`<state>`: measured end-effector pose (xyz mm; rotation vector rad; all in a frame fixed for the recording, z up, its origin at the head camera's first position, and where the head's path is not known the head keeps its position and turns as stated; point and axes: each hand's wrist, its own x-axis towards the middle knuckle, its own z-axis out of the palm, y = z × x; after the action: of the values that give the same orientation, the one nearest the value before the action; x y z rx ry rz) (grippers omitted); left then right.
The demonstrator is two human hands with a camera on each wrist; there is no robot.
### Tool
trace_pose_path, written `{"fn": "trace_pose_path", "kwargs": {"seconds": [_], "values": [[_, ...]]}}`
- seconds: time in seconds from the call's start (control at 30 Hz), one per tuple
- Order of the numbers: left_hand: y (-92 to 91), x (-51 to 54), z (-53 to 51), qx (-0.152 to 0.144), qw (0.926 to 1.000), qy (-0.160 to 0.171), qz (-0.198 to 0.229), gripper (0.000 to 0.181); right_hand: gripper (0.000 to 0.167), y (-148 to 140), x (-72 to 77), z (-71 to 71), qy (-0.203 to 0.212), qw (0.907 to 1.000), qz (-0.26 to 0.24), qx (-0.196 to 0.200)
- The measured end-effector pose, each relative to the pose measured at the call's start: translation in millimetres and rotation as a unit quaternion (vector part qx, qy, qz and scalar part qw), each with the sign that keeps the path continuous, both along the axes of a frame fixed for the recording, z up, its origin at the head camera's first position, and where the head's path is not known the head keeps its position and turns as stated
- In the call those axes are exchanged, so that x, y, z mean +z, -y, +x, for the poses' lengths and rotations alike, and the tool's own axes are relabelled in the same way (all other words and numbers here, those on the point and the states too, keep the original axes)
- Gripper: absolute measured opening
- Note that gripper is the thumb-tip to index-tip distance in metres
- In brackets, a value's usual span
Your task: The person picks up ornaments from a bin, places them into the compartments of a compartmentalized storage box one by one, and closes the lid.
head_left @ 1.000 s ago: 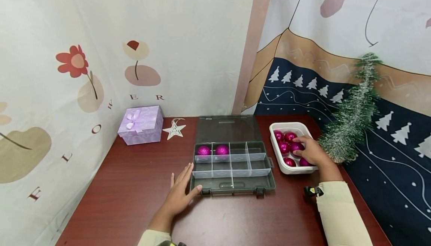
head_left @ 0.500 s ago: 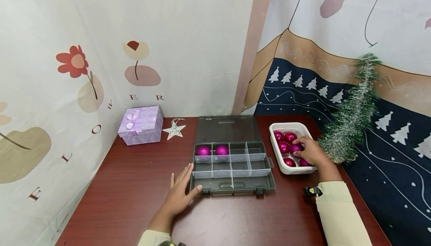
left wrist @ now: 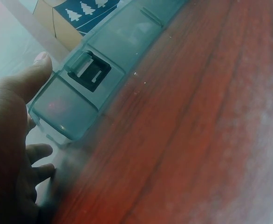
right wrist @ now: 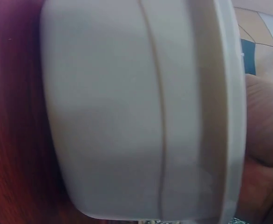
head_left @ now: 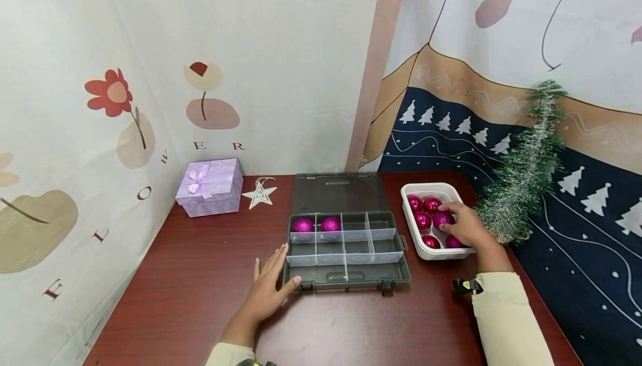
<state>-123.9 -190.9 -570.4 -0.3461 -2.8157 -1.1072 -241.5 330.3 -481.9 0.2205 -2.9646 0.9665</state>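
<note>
A smoky see-through divider box [head_left: 321, 272] lies with its lid laid back. Two glittery magenta baubles, a left one [head_left: 303, 225] and a right one [head_left: 330, 224], sit in its back-row compartments. My left hand [head_left: 266, 291] rests against the box's front left corner with fingers spread; its thumb [left wrist: 36, 74] touches the box in the left wrist view. Inside a white tub [head_left: 412, 232], my right hand [head_left: 465, 224] pinches a glittery magenta bauble [head_left: 442, 220] between thumb and fingers. Several shiny magenta baubles lie around it. The tub wall [right wrist: 113, 112] hides most of that hand in the right wrist view.
At the back left stand a lilac gift box [head_left: 213, 188] and a white star ornament [head_left: 259, 193]. A small frosted artificial tree [head_left: 524, 171] leans beside the tub on the right. Printed cloth hangs behind the reddish-brown table [head_left: 200, 277].
My right hand, with its thumb and fingers on the glittery bauble, has shifted very slightly. My left hand has stayed at the divider box.
</note>
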Motion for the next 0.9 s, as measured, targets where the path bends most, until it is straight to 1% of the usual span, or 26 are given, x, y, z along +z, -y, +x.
{"fn": "trace_pose_path", "kwargs": {"seconds": [0.2,0.4,0.53,0.73,0.9], "values": [[0.5,0.9,0.3,0.0,1.0,0.001,-0.001,0.088,0.04,-2.7,7.8,4.3,-0.027,0.9989,-0.028,0.024],[1.1,0.8,0.3,0.0,0.9999,0.012,0.0,0.088,0.036,-4.6,11.0,6.5,-0.029,0.9975,-0.052,0.04],[1.5,-1.0,-0.4,0.0,0.9999,0.012,-0.001,0.089,0.034,-3.9,11.5,7.7,-0.019,0.9961,-0.077,0.039],[1.5,-1.4,-0.1,0.0,0.9999,0.011,0.002,0.089,0.048,0.8,10.1,9.8,0.007,0.9926,-0.119,0.021],[1.4,-0.8,-0.1,0.0,0.9999,0.011,0.0,0.089,0.05,3.7,9.0,10.3,-0.011,0.992,-0.125,0.013]]}}
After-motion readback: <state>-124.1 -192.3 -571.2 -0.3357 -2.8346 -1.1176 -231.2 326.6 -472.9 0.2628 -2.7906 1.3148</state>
